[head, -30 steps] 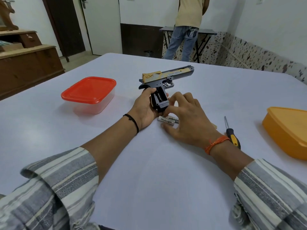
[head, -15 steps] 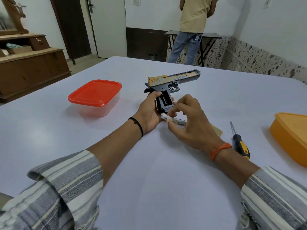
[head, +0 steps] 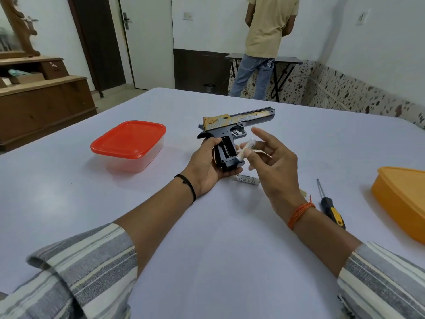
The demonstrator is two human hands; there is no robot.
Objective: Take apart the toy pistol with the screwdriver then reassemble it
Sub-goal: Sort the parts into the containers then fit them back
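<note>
The toy pistol [head: 239,125], dark with a gold slide, is held above the table with its barrel pointing right. My left hand [head: 204,164] grips its grip, whose side compartment is uncovered. My right hand [head: 271,164] pinches a white battery [head: 246,148] right beside the uncovered grip, with the index finger stretched out. A second white battery [head: 248,180] lies on the table under my hands. The screwdriver [head: 331,206], with a black and yellow handle, lies on the table to the right of my right wrist.
A clear box with a red lid [head: 128,143] stands left of the pistol. An orange box [head: 404,199] sits at the right edge. A pale flat piece [head: 303,192] peeks out behind my right wrist. A person [head: 266,47] stands at a far table.
My right hand has picked one battery off the table and lifted it up to the pistol's grip. The other battery stays on the table. The left hand keeps holding the pistol.
</note>
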